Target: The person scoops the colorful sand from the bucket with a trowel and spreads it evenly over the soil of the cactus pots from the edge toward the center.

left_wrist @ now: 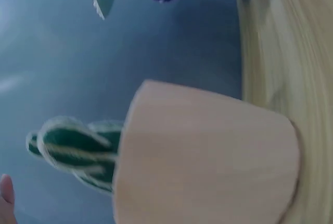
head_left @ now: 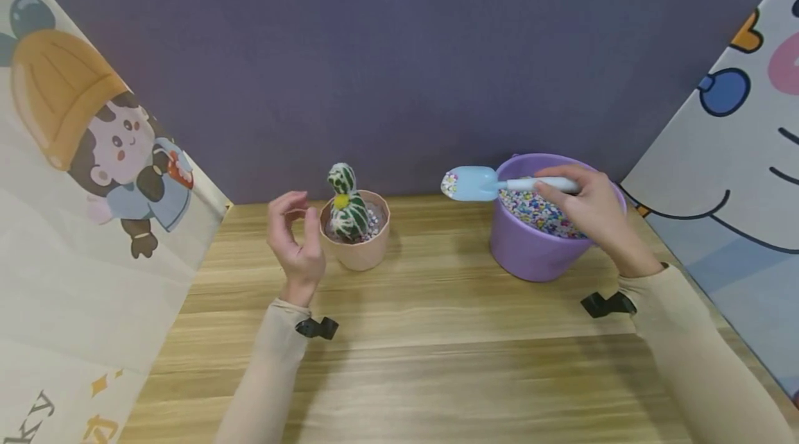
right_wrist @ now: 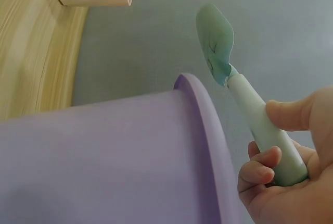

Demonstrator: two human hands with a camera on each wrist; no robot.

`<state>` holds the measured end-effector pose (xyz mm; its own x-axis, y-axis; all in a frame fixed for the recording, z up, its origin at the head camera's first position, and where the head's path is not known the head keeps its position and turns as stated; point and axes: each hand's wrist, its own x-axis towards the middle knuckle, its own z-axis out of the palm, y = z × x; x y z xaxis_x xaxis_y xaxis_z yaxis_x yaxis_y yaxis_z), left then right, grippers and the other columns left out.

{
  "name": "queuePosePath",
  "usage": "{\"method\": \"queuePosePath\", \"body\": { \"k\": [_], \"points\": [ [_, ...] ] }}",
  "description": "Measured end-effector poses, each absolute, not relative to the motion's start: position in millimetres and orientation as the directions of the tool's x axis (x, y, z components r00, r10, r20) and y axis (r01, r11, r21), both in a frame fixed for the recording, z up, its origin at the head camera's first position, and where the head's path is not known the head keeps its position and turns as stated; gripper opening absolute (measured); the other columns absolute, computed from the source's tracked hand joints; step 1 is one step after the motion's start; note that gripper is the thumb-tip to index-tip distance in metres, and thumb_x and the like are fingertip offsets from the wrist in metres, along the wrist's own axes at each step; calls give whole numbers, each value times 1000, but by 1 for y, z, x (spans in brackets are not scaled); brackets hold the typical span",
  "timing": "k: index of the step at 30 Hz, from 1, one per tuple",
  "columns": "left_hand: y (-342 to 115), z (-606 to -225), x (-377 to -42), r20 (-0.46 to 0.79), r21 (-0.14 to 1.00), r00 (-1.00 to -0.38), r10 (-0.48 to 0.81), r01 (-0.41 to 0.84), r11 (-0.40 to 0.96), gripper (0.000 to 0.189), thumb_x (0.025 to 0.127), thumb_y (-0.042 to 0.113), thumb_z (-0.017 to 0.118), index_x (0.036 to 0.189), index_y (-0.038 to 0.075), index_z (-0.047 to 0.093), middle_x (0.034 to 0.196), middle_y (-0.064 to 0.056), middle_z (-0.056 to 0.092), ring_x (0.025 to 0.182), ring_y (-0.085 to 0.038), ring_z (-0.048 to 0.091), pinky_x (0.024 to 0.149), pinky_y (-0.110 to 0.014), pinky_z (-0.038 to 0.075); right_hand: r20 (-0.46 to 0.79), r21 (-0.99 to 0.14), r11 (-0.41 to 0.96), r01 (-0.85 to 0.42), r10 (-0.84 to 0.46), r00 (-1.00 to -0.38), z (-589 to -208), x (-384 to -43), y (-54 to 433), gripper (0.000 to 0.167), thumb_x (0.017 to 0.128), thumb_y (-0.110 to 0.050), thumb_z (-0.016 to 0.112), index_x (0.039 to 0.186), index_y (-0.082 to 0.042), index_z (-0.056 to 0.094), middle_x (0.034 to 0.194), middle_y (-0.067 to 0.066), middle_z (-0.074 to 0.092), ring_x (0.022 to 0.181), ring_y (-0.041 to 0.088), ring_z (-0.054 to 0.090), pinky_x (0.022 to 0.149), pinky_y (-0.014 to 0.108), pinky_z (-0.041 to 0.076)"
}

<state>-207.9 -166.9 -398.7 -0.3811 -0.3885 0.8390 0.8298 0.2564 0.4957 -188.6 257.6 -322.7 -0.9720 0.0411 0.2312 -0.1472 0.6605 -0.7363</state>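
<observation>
Two bare hands, both in beige sleeves (head_left: 268,368). Right hand (head_left: 587,205) has its fingers curled round a trowel (head_left: 521,184): smooth, pale round handle, light-blue scoop-shaped blade, looks like plastic. Thumb lies along the handle. Blade points away from the right hand toward the left-hand side, with small multicolored beads (head_left: 449,184) heaped at its rounded tip.

Just below the right hand, purple bucket (head_left: 524,253): round, smooth, glossy, tapered wall, thick rim. Loose grainy bead fill (head_left: 539,211) inside, mixed blue, white, pink, yellow. Trowel blade reaches past the bucket's rim, into the space between the hands.

Left hand (head_left: 296,243) is loosely open, fingers bent, thumb apart from them, nothing held. Just to its right, peach pot (head_left: 358,255): matte, tapered, wavy rim; cannot tell whether the thumb touches it. Pot stands upright, well apart from the bucket. In it, a cactus (head_left: 349,218): ribbed, dark green with fuzzy white ridges, small upper lobe on a fatter one, yellow tuft (head_left: 341,201) on the front. Pale granules around its base.

Under both hands, wood-grain table (head_left: 399,305), streaky light brown. Beyond them, flat dark blue-gray panel (head_left: 399,69). Black wrist mount (head_left: 317,328) on the left sleeve, another on the right.
</observation>
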Motion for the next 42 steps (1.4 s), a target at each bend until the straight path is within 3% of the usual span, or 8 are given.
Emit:
{"method": "queuePosePath", "body": {
  "k": [3,9,13,20,24,31,38,42],
  "points": [
    [-177,-407,-211,788,580,-450,-421,772,260,26,92,2,66,114,-13,66,111,-13,68,99,-10,64,81,-22,54,231,-746,648,-155,33,-972,-323,-189,253,41,103,-40,71,130,-10,74,98,-22,65,83,6,57,67,22,48],
    [-190,-421,-215,714,698,-579,-392,632,338,32,90,-8,67,122,-12,65,117,-24,66,105,-5,61,83,-21,54,261,-744,637,-199,4,-965,-326,-192,246,37,103,-33,72,127,-6,75,102,-14,68,84,4,58,70,19,47],
    [-196,-429,-218,615,784,-707,-349,503,363,41,91,-9,70,132,-11,62,129,-30,62,114,-16,58,90,-27,52,290,-733,638,-236,-20,-957,-326,-195,240,33,103,-30,73,126,-6,77,103,-10,69,84,4,56,70,18,45],
    [-211,-440,-221,473,849,-858,-199,384,363,60,91,0,74,148,-1,55,155,-22,53,135,-42,53,106,-59,51,301,-731,627,-268,-56,-952,-323,-197,227,32,103,-27,72,125,-5,77,107,6,71,83,8,54,70,20,44],
    [-218,-445,-222,465,846,-882,-72,419,330,69,91,-3,71,156,-2,47,165,-21,44,144,-48,44,114,-67,43,301,-736,615,-281,-73,-951,-322,-198,218,30,103,-26,72,124,-5,77,112,13,72,87,9,55,74,19,45],
    [-228,-453,-225,394,830,-916,78,391,397,87,91,8,77,165,1,32,171,-24,31,154,-45,34,121,-68,36,318,-738,600,-308,-94,-944,-324,-201,205,26,102,-23,73,119,-4,79,108,15,72,85,13,55,71,20,45],
    [-230,-455,-231,315,804,-939,140,342,486,103,88,20,83,169,4,22,175,-23,23,160,-43,26,125,-63,36,313,-734,597,-323,-126,-942,-332,-206,193,30,102,-23,73,122,-2,77,115,18,74,93,17,58,76,16,47],
    [-229,-456,-233,287,802,-945,160,328,499,107,87,23,84,170,5,18,176,-23,21,160,-44,25,125,-64,36,313,-727,604,-325,-129,-941,-337,-206,186,27,102,-21,74,120,-2,78,110,18,72,90,23,57,75,21,46]
  ]
}}
